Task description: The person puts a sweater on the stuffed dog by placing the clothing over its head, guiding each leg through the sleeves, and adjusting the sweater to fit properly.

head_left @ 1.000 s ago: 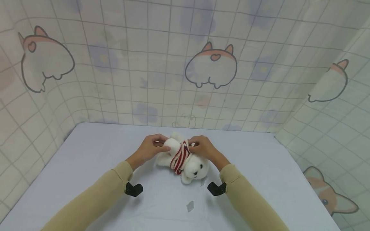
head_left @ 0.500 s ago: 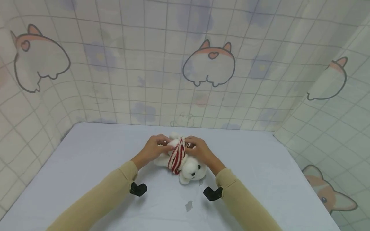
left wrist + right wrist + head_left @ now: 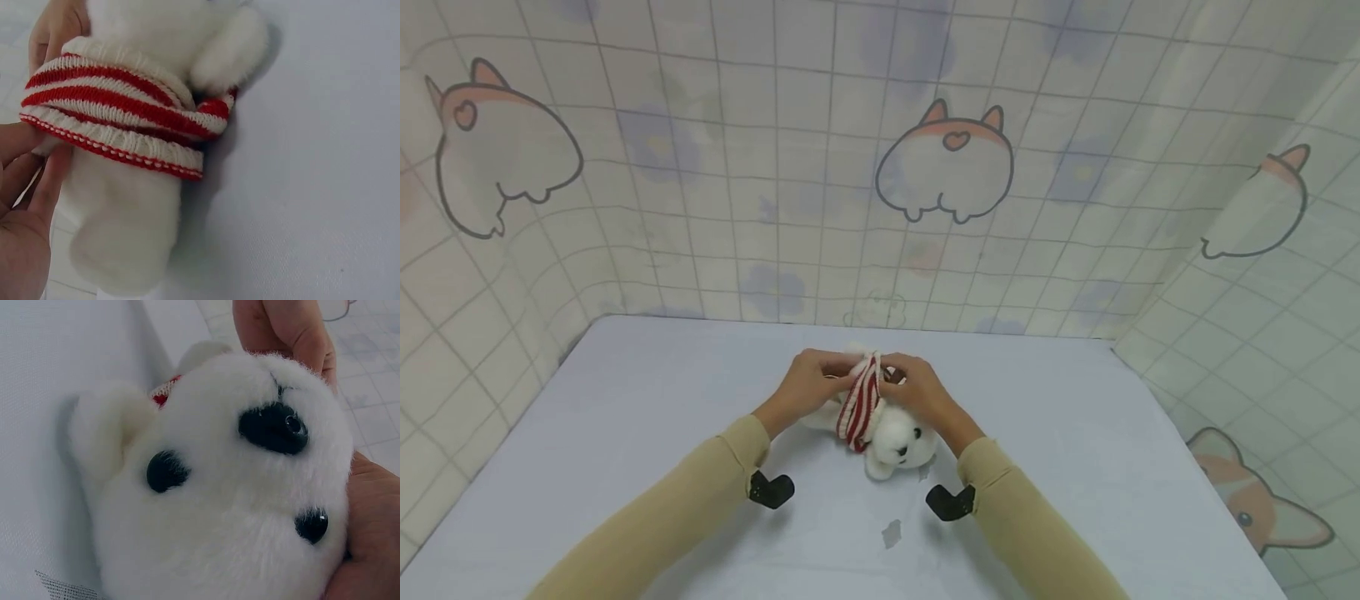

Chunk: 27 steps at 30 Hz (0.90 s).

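A white plush bear (image 3: 897,437) lies on its side on the table, its head toward the right. Around its body is a red-and-white striped knitted sweater (image 3: 861,407), bunched into folds in the left wrist view. My left hand (image 3: 811,382) pinches the sweater's lower hem on the upper side, its fingertips (image 3: 53,178) at the red edging. From the head side, my right hand (image 3: 919,385) grips the sweater near its upper part. In the right wrist view the bear's face (image 3: 219,469) covers most of that hand's fingers.
The white table (image 3: 700,358) carries a small grey patch (image 3: 892,534) in front of the bear. A curtain (image 3: 790,167) with a grid and corgi drawings surrounds the table at the back and sides. Each sleeve cuff has a black wrist device (image 3: 771,490).
My left hand has moved right, from the bear's lower body onto the sweater hem, closer to the right hand. The sweater's upper edge is drawn up between the hands.
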Each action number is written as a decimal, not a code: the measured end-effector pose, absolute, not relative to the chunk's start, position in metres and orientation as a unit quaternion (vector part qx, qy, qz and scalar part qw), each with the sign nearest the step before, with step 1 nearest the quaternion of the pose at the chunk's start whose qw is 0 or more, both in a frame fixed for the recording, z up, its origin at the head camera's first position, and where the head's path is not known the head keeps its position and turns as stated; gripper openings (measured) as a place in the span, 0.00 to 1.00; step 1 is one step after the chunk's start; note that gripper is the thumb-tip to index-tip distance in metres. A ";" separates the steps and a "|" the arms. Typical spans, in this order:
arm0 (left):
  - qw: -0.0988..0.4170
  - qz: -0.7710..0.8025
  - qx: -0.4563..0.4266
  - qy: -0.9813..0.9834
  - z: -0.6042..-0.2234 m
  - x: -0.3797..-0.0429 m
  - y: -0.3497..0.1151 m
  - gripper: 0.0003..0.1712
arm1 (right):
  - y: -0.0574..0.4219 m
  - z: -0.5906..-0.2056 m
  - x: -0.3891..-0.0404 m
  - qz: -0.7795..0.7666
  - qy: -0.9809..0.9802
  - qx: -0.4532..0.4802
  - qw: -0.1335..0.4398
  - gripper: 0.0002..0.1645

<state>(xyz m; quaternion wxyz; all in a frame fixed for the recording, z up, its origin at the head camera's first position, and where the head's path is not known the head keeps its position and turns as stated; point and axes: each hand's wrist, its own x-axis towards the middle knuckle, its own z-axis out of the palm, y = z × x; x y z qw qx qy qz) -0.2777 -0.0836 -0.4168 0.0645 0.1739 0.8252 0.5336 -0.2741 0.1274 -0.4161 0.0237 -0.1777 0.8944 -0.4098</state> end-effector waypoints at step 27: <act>0.104 0.515 0.140 0.839 -0.412 -0.273 -0.079 0.06 | 0.122 -0.419 -0.277 -0.398 0.899 -0.184 -0.003 0.13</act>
